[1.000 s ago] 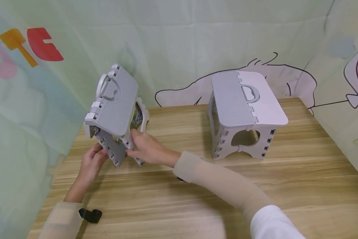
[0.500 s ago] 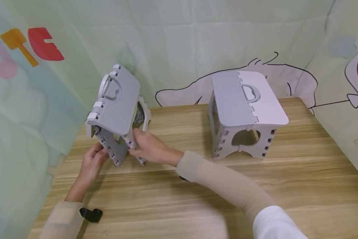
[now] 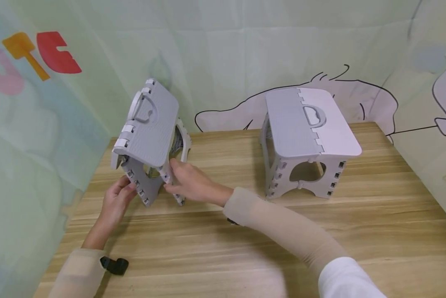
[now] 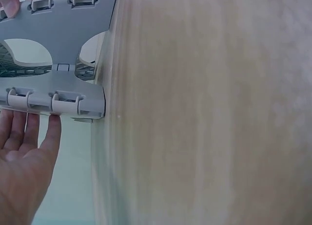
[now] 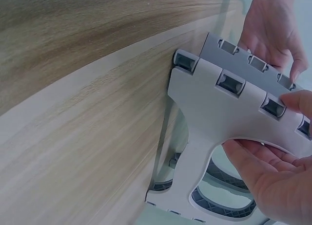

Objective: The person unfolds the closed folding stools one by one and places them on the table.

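Observation:
A partly unfolded grey-and-white folding stool [image 3: 154, 132] stands at the left of the table, its seat creased at the middle into a peak with a handle. My right hand [image 3: 193, 182] grips the stool's near side at the leg panel [image 5: 195, 113]; in the right wrist view the thumb lies at the hinged edge and the fingers reach into the cut-out. Across from it, my left hand [image 3: 115, 200] has its fingertips against the edge of the other, grey panel [image 4: 63, 96]. The left fingers [image 4: 51, 137] are fairly straight in the left wrist view.
A second folding stool [image 3: 308, 124], fully unfolded with a flat seat, stands at the right of the wooden table [image 3: 193, 256]. A printed cloth wall [image 3: 215, 62] rises behind and along both sides. A black strap [image 3: 114, 265] sits at the left sleeve.
The left stool has shifted slightly to the right with both hands at it, and its two near panels stand a little farther apart. The right stool stays put.

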Tool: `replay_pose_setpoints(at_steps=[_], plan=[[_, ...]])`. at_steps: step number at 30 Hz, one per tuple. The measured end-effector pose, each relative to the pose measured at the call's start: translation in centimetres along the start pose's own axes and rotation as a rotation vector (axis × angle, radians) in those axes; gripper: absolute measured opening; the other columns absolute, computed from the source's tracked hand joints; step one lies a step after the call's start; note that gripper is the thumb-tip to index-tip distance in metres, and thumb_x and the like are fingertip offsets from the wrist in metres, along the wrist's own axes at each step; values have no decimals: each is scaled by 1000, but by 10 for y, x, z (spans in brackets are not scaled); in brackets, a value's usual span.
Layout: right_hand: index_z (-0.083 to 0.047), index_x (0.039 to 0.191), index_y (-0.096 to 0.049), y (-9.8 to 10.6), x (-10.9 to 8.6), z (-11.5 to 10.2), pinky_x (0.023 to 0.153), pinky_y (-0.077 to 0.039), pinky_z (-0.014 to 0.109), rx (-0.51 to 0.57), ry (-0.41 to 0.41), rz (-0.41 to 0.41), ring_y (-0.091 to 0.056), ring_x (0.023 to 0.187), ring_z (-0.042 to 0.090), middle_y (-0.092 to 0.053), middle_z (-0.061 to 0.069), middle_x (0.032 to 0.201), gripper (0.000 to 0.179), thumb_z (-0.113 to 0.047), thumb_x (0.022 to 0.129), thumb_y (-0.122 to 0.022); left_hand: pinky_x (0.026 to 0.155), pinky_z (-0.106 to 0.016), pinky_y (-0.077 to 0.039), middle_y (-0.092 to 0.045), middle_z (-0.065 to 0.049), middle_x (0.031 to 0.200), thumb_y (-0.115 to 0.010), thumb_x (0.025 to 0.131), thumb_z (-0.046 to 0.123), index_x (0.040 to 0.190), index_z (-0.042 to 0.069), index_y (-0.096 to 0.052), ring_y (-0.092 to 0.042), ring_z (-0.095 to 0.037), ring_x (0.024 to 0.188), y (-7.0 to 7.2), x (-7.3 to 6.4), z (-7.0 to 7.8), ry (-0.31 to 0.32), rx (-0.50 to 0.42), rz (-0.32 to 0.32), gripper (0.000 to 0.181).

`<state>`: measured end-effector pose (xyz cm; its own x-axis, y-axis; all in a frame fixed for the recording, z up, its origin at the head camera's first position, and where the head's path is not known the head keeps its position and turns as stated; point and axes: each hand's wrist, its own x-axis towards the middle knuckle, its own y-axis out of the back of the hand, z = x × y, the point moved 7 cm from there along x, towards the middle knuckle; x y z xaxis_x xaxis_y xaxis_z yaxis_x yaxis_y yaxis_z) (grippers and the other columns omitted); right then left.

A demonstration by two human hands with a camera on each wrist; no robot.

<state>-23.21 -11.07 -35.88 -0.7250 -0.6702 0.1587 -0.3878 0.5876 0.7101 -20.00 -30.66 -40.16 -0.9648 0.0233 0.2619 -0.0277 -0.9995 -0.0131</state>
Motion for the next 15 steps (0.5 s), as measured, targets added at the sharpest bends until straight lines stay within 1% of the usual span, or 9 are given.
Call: replay_pose_setpoints(at_steps=[6, 11, 15], plan=[[3, 125, -49, 2, -2, 1, 55, -51, 11, 19, -2, 0, -60, 74, 6, -60, 6, 99, 42, -19, 95, -69, 90, -14, -51, -66, 10, 115, -42, 104, -1, 115, 26, -66, -62, -3, 106, 0, 0, 1, 13, 45, 2, 38], [1, 121, -50, 5, -4, 2, 54, -51, 11, 4, 3, 1, -60, 75, 7, -60, 4, 97, 38, -20, 95, -70, 90, -14, -51, -66, 10, 114, -42, 104, -2, 114, 26, -66, -62, -3, 105, -1, 0, 1, 20, 53, 5, 38], [0, 121, -50, 5, -5, 2, 56, -51, 11, 2, 2, -3, -60, 77, 8, -60, 5, 98, 38, -20, 95, -69, 90, -14, -51, -65, 10, 114, -41, 104, -2, 114, 26, -65, -61, -3, 106, 0, 0, 0, 23, 69, 3, 37]])
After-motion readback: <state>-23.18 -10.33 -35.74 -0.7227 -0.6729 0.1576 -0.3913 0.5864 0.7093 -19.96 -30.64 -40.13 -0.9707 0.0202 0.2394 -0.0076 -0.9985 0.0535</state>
